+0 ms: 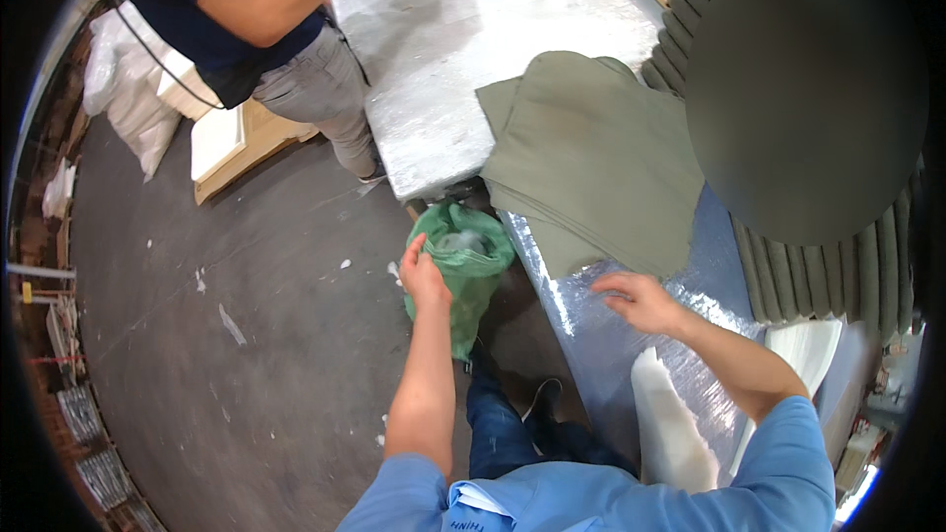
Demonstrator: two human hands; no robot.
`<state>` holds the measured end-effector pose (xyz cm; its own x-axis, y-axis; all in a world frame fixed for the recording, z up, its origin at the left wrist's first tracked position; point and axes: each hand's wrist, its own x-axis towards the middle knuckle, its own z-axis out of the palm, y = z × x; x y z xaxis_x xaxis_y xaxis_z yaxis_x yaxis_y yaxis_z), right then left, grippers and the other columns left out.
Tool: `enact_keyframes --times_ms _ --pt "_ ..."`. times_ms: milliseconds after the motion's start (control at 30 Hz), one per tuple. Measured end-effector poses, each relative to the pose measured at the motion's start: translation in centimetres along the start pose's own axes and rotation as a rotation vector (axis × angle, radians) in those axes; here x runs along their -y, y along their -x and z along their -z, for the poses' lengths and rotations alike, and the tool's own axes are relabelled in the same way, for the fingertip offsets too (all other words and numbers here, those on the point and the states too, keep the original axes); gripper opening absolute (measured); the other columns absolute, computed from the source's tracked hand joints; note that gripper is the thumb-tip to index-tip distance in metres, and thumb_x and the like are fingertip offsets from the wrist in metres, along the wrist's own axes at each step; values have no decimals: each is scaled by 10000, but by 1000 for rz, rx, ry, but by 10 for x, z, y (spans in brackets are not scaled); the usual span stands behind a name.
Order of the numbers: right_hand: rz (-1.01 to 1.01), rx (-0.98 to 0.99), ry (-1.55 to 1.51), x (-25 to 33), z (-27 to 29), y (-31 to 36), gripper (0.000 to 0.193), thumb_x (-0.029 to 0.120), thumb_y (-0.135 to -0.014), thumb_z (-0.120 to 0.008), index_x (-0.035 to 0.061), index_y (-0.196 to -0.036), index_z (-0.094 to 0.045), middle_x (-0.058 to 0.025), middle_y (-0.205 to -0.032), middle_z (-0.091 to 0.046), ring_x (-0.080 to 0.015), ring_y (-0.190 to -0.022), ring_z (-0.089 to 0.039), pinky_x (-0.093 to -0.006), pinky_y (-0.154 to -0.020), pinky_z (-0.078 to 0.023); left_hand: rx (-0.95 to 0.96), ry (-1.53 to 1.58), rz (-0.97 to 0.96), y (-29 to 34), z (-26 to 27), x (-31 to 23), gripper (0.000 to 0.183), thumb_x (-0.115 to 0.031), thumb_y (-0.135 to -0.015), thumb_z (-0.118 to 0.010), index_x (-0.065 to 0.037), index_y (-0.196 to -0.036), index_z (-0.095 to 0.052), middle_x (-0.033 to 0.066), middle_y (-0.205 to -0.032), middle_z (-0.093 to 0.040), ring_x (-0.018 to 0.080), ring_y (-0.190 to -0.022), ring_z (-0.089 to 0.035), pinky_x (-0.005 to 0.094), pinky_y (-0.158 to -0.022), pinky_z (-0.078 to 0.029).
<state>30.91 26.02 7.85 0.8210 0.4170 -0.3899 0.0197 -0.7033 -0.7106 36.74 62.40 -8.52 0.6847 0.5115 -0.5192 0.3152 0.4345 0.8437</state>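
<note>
My left hand (424, 274) is at the left side of a green sack (461, 281), its fingers stretched upward by the rim. Whether it touches the sack I cannot tell. The sack hangs at the table corner with its mouth gaping, and clear plastic (465, 241) shows inside. Over the plastic-covered table (714, 261) is my right hand (639, 302), fingers loosely bent and apart, holding nothing. Just beyond it lies a loose pile of grey-green fabric pieces (601, 153), slightly fanned out.
Rolled or folded grey-green padding (818, 281) is stacked at the right, partly behind a blurred oval. A torn white sheet (672, 424) lies by my right side. Another person (276, 30) stands at the far left beside the silvery wrapped surface (443, 59). White bags (128, 89) lie behind them.
</note>
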Motion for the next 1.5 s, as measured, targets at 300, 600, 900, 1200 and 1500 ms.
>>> enact_keyframes --times_ms 300,600,900,1200,1500 --pt "-761 -238 -295 -3 74 267 363 189 -1054 -648 33 -1382 -661 -112 -1295 -712 -197 -1190 -655 -333 -1043 -520 651 -362 -131 161 -17 -1 368 -82 -1055 -566 16 -1406 -613 125 -1276 -695 190 -1117 -681 370 -972 -563" --pt "-496 -325 -95 131 23 373 938 428 -923 -806 -30 -1599 -344 -259 -1442 -569 -363 -1307 -590 -470 -1110 -466 1829 -355 -190 367 -49 -22 500 -138 -1073 -471 32 -1544 -487 194 -1641 -442 373 -1581 -309 481 -1301 -193" --pt "-491 -543 239 117 -31 376 1085 405 -782 -858 -39 -1604 -307 -292 -1345 -601 -456 -1169 -646 -494 -1012 -523 2080 -499 116 403 -131 12 693 -501 -1156 -213 -11 -1559 -489 168 -1574 -532 289 -1490 -435 432 -1258 -277" --pt "-514 -587 121 62 23 396 976 359 -792 -814 48 -1599 -361 -290 -1287 -668 -471 -1133 -680 -499 -975 -557 1751 -267 -298 392 -120 39 699 -438 -1100 -465 48 -1595 -384 215 -1643 -423 344 -1565 -328 445 -1282 -225" --pt "-474 -497 25 68 31 387 941 357 -801 -809 6 -1562 -381 -323 -1231 -677 -490 -1122 -680 -490 -990 -550 1412 -99 -650 464 -131 62 541 -326 -1089 -467 40 -1482 -537 271 -1456 -592 448 -1359 -560 458 -1161 -413"
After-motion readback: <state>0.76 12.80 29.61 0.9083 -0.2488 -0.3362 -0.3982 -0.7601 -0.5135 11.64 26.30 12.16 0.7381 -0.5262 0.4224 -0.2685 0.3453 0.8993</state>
